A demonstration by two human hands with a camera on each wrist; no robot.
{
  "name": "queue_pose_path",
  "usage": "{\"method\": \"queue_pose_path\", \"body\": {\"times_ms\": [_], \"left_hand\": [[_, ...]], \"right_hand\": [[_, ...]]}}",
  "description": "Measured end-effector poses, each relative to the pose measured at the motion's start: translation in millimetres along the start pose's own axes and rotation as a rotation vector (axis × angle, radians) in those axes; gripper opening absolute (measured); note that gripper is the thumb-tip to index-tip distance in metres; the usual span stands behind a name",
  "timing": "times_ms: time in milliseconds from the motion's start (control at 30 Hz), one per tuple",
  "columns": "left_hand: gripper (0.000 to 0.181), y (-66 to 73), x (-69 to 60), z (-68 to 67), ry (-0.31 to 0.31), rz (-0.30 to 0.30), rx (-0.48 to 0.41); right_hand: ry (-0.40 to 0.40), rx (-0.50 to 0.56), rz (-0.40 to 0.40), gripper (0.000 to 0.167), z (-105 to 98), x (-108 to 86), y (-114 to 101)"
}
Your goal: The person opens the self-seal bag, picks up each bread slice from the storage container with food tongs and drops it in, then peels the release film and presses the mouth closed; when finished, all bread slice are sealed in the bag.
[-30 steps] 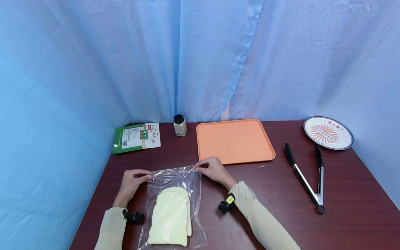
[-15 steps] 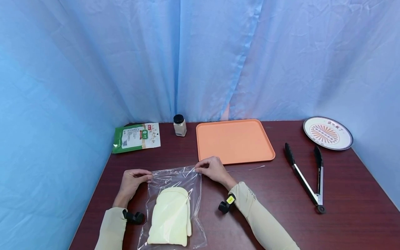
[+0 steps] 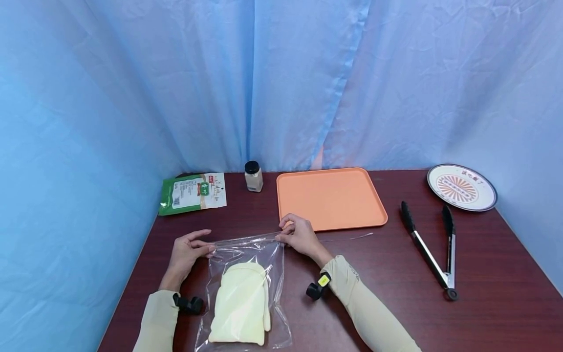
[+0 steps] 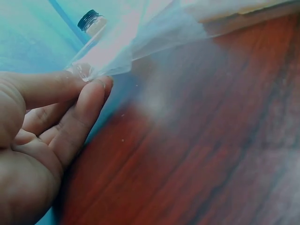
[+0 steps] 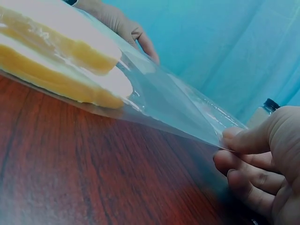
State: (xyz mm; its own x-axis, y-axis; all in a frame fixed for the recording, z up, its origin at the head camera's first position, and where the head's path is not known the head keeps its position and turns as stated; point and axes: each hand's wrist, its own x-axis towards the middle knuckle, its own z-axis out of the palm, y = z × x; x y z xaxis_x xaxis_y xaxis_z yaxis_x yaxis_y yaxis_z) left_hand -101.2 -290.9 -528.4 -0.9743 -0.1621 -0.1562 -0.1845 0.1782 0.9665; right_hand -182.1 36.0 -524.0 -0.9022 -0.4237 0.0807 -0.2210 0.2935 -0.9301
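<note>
A clear plastic bag [image 3: 274, 274] lies on the dark red table, its top edge toward the back. Two bread slices [image 3: 239, 303] sit inside it, one mostly over the other. At the bag's upper left corner my left hand [image 3: 184, 254] pinches the film between thumb and fingers, and the left wrist view shows this grip close up. My right hand [image 3: 301, 237] pinches the upper right corner with thumb and fingertips, beside the near edge of the orange tray [image 3: 332, 200]. In the right wrist view the film [image 5: 173, 108] stretches from the slices to that hand.
Behind the bag, a green and white packet [image 3: 193, 194] and a black-capped jar [image 3: 253, 177] stand at the back left. Open tongs [image 3: 433, 259] lie on the right, with a patterned plate [image 3: 462, 188] behind them. A thin twist tie [image 3: 358, 236] lies near the tray.
The index fingers of both hands have lifted away from the bag's top edge, while both hands keep pinching its corners. The bag and bread have barely shifted.
</note>
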Motion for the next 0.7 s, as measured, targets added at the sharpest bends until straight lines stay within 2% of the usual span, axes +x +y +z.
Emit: {"method": "queue_pose_path", "body": {"times_ms": [133, 300, 433, 700], "left_hand": [[0.051, 1.0, 1.3, -0.8, -0.001, -0.039, 0.004], [0.049, 3.8, 1.0, -0.5, -0.008, -0.053, 0.012], [0.047, 3.2, 0.8, 0.2, -0.004, -0.042, 0.023], [0.046, 4.3, 0.4, 0.4, -0.018, -0.036, -0.027]], "right_hand": [[-0.004, 0.013, 0.015, 0.026, 1.1, 1.4, -1.8], [0.008, 0.011, 0.032, 0.025, 4.0, 2.3, -5.1], [0.034, 0.018, 0.053, 0.024, 7.2, 2.6, -7.6], [0.034, 0.041, 0.094, 0.022, 6.5, 3.0, -7.0]]}}
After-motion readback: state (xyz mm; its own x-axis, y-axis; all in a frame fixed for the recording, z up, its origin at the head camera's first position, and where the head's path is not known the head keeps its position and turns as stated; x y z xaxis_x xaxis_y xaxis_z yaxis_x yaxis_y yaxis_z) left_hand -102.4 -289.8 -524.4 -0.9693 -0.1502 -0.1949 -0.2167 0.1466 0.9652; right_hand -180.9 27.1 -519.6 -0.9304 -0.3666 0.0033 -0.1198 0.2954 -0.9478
